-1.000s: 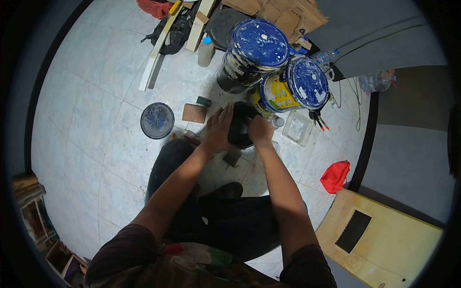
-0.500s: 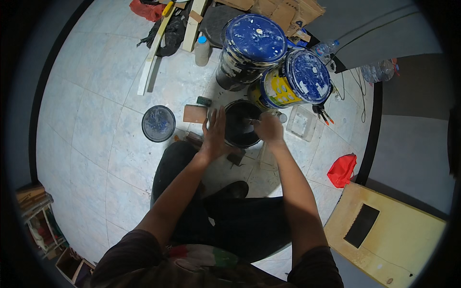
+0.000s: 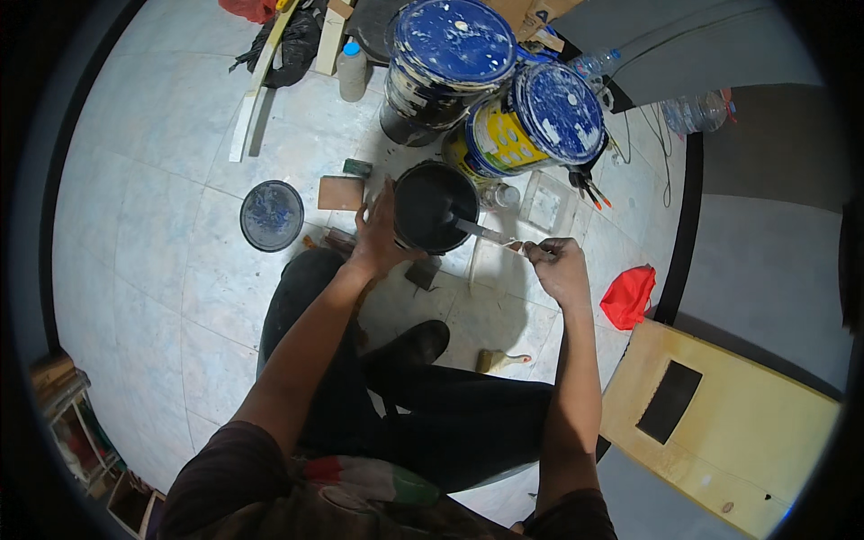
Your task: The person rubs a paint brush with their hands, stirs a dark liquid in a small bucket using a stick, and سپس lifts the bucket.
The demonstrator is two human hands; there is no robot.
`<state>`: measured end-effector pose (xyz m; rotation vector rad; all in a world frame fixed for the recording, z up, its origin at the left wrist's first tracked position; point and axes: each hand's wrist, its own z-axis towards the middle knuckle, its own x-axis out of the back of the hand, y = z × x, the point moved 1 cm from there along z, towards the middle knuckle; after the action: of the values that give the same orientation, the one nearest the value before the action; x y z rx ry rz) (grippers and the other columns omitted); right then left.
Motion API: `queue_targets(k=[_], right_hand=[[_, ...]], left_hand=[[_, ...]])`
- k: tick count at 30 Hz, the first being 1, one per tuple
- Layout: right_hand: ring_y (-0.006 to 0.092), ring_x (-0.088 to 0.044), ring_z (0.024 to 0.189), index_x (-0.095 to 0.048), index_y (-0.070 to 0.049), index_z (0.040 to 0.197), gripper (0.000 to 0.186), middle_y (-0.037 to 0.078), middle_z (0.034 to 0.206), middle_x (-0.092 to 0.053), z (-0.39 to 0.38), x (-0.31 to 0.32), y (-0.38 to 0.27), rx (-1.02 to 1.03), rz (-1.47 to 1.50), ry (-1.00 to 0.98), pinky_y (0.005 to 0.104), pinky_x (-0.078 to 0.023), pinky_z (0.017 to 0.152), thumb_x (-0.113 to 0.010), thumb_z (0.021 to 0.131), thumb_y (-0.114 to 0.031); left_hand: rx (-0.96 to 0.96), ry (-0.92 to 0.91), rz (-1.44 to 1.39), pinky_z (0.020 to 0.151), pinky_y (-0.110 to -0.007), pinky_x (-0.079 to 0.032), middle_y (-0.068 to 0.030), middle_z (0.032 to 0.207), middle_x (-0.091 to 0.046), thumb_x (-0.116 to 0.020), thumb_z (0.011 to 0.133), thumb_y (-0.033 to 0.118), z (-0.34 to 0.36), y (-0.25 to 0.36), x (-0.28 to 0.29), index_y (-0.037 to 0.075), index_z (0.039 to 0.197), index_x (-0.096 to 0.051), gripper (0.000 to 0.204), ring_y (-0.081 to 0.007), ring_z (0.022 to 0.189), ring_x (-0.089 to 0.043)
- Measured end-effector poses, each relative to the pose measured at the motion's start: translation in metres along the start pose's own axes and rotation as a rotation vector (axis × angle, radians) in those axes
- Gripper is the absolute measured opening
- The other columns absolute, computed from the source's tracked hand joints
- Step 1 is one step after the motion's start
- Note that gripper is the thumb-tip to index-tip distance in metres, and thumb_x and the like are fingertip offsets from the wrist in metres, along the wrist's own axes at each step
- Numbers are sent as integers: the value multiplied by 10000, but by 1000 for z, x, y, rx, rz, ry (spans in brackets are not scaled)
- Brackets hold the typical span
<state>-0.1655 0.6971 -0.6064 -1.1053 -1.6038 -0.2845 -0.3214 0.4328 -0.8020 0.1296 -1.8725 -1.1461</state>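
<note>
A black bucket [image 3: 473, 193] stands on the tiles in front of me, its inside dark. My left hand [image 3: 380, 232] curves around the bucket's left side, fingers along the wall and thumb low near the front. To the right of the bucket, my right hand [image 3: 562, 270] is closed on the handle end of a long flat scraper [image 3: 486, 233]. Its pale-smeared blade slants across the rim, with the far end inside the bucket. A small jar [image 3: 500, 196] sits by the right rim. Left of my left hand lie a tan block [image 3: 340, 193] and a green scrubbing pad [image 3: 357, 167].
Two paint-spattered pails, one tall [image 3: 414, 117] and one yellow [image 3: 508, 135], stand behind the bucket. A round dark lid [image 3: 272, 216] lies left. On the right are a clear tray [image 3: 547, 203], a red bag [image 3: 628, 297] and a yellow board [image 3: 747, 405]. A paintbrush [image 3: 500, 361] lies near my legs.
My right hand has moved from over the bucket out to the right and nearer me, bringing the scraper's blade into sight. My left hand stays at the bucket's side. The whole view has shifted slightly.
</note>
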Motion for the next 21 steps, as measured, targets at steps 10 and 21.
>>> queue_targets(k=[10,21], right_hand=[[437,-757,892,-764,119,996,468,329,944,-748,-32,8,-1,-30,41,106,439,-587,838,-807,872,-330],[109,-535,591,-762,63,821,304,89,626,-672,-57,31,-23,65,223,69,330,-426,567,-766,962,-207]], left_hand=[[-33,-4,-34,1226,-692,-131,-227,1771,-149,-1009,581,516,0,-3,-7,41,1698,111,1652,-367,1637,-207],[-76,36,-136,1236,-708,-119,-235,1740,-243,-992,616,471,-6,-10,-7,66,1705,114,1604,-399,1625,-220]])
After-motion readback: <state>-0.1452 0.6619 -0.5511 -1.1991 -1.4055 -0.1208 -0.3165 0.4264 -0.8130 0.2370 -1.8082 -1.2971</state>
